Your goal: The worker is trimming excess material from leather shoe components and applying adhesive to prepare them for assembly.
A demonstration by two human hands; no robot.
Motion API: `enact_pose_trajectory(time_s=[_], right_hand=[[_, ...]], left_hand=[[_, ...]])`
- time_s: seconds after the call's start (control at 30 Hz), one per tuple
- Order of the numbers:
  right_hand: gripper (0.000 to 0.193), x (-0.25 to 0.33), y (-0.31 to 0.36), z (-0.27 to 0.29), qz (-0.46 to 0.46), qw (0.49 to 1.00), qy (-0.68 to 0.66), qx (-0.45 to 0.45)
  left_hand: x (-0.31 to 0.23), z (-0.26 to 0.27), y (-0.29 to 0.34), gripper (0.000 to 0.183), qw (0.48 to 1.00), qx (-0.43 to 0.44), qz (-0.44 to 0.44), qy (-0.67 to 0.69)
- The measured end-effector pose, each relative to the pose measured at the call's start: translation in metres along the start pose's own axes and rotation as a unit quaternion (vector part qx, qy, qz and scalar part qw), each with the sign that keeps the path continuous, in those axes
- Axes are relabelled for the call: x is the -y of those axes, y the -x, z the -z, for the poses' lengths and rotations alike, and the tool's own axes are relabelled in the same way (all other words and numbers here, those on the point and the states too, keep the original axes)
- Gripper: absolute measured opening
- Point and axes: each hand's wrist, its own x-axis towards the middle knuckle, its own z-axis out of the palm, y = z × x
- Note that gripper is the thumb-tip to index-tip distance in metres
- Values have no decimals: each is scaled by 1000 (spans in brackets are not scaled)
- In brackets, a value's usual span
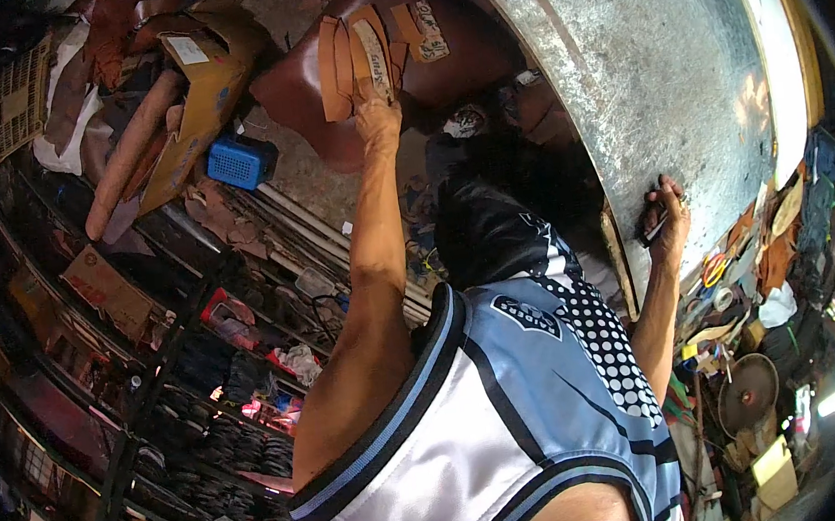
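Left hand pinches leather strips over a maroon hide; right hand curls at the metal edge

Nearest is the person's light-blue, white and black satin sleeveless jersey (511,392), with a panel of white dots on black along its side. To the right, the right hand (673,220) is by the edge of a broad, scuffed grey metal tabletop (660,66), its grip curled around a small dark object (651,221) whose kind is too shadowed to tell.

Farther out, the left arm reaches over the floor. The left hand (380,123) has its grip closed on the near end of a bundle of long, narrow tan-brown leather strips (337,67), with a pale, hand-marked strip (374,59) among them. The bundle is over a large, smooth maroon leather hide (477,39); whether it touches the hide is unclear. Just right of the bundle, on the hide, are 2 shorter pieces, 1 brown (407,25) and 1 pale and marked (430,33).

Left of the hide are a blue perforated plastic box (235,164), an open brown cardboard carton (220,87) and a long reddish-brown roll (134,157). Beyond them is a yellowish slatted plastic crate (18,98).
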Motion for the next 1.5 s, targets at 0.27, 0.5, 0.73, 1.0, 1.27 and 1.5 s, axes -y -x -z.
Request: enact_pose_trajectory(time_s=[0.27,0.5,0.73,1.0,1.27,1.5], right_hand=[[35,-1,-1,2,19,1000,24,7],[34,3,0,-1,10,1000,25,2],[32,-3,-3,4,24,1000,14,10],[32,0,-1,1,7,1000,16,-2],[34,2,0,-1,16,1000,21,3],[35,0,0,1,6,1000,9,3]], left_hand=[[30,19,3,75,993,-63,-52,85],[53,25,-6,82,984,-63,-60,155],[16,9,0,91,999,4,-23,41],[21,-3,-15,93,998,-18,-5,57],[73,-3,-46,92,976,0,-52,214],[30,22,-13,101,992,8,-56,116]])
